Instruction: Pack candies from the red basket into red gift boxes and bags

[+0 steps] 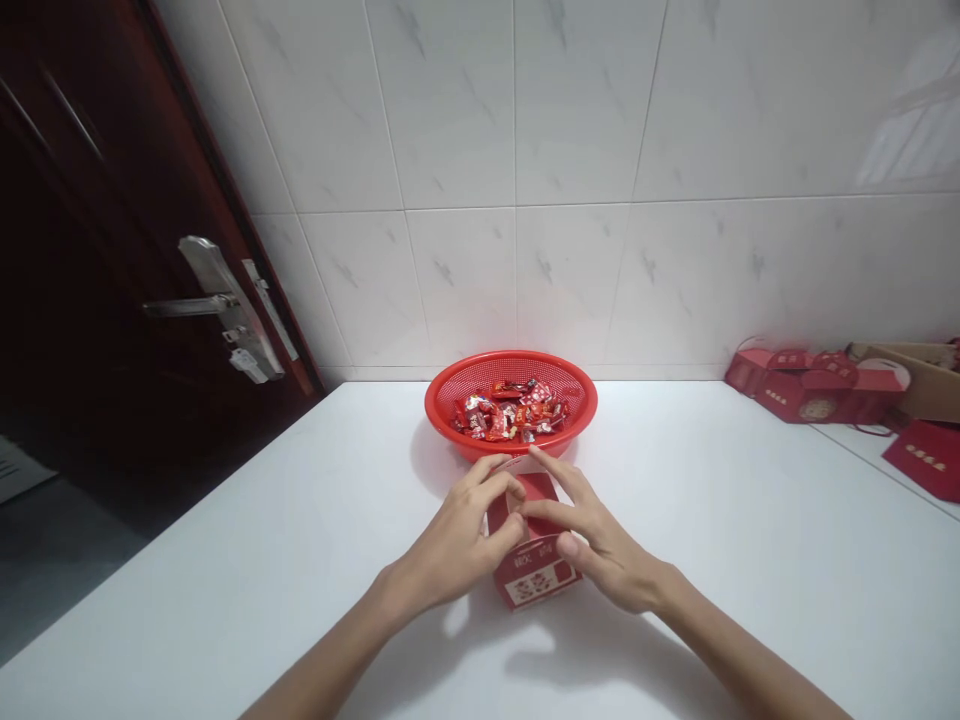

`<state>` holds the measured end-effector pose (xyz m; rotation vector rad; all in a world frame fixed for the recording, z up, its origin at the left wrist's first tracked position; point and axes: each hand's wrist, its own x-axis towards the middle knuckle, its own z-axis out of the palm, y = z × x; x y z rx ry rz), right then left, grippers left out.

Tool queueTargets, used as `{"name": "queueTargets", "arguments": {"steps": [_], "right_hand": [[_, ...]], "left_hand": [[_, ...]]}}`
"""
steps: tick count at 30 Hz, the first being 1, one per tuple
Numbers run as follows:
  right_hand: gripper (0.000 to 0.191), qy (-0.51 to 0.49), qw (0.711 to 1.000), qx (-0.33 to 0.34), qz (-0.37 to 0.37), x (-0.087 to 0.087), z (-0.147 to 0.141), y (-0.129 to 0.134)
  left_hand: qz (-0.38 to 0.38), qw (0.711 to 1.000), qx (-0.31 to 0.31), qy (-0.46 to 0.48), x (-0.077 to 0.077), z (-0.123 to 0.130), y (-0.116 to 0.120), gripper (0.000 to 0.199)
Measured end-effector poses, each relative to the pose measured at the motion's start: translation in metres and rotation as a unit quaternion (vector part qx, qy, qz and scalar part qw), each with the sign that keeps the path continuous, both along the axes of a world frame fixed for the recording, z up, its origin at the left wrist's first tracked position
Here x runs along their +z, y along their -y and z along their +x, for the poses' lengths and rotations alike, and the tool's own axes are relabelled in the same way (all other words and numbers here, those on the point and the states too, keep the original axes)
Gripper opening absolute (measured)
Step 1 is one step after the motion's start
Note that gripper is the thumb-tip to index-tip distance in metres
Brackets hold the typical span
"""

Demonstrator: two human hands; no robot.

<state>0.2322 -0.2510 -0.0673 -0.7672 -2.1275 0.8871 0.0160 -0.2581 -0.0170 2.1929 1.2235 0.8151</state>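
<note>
A small red paper gift box (536, 578) stands on the white table, its front panel white with red characters. Curled over the box's left side, my left hand (465, 530) has its thumb and index finger bent at the top flaps. My right hand (604, 535) reaches over from the right with its fingers spread; one fingertip touches near the far flap and the index finger lies across the top. The fingers partly hide the flaps. Just behind the box, a red plastic basket (436, 408) holds several wrapped candies (499, 418).
At the right back lie several red paper boxes (799, 395) beside a brown cardboard box (919, 385). Another red box (926, 460) sits nearer the right edge. A tiled wall (517, 280) borders the table (247, 560); a dark door (90, 200) with a handle stands left.
</note>
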Motion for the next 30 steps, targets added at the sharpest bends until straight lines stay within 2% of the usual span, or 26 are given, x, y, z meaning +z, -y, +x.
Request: {"name": "queueTargets", "arguments": {"steps": [4,6,8,11,19,22,27,30], "right_hand": [[0.041,-0.058,0.997,-0.049,-0.027,0.0,-0.001,0.004],[0.031,-0.121,0.987,-0.093,-0.059,0.0,0.0,0.002],[0.025,-0.182,0.97,-0.12,-0.113,0.0,0.003,-0.001],[0.025,-0.241,0.946,-0.109,-0.188,0.0,0.007,-0.004],[0.022,-0.329,0.9,-0.075,-0.275,-0.005,-0.001,-0.001],[0.024,-0.319,0.906,-0.089,-0.262,-0.006,-0.003,0.0],[0.027,-0.254,0.953,-0.085,-0.143,-0.008,-0.001,0.004],[0.031,-0.226,0.967,-0.074,-0.089,-0.012,0.002,0.004]], "left_hand": [[-0.065,0.998,0.013,0.006,-0.004,-0.014,-0.003,0.049],[-0.094,0.995,0.015,0.017,-0.008,-0.022,-0.005,0.058],[-0.115,0.993,0.008,0.032,-0.012,-0.027,-0.007,0.063],[-0.134,0.99,0.006,0.051,-0.015,-0.031,-0.008,0.069],[-0.138,0.987,0.017,0.081,-0.014,-0.053,-0.019,0.063],[-0.136,0.988,0.006,0.078,-0.014,-0.058,-0.022,0.058],[-0.114,0.991,-0.028,0.071,-0.01,-0.053,-0.022,0.036],[-0.097,0.993,-0.045,0.053,-0.005,-0.051,-0.022,0.031]]}}
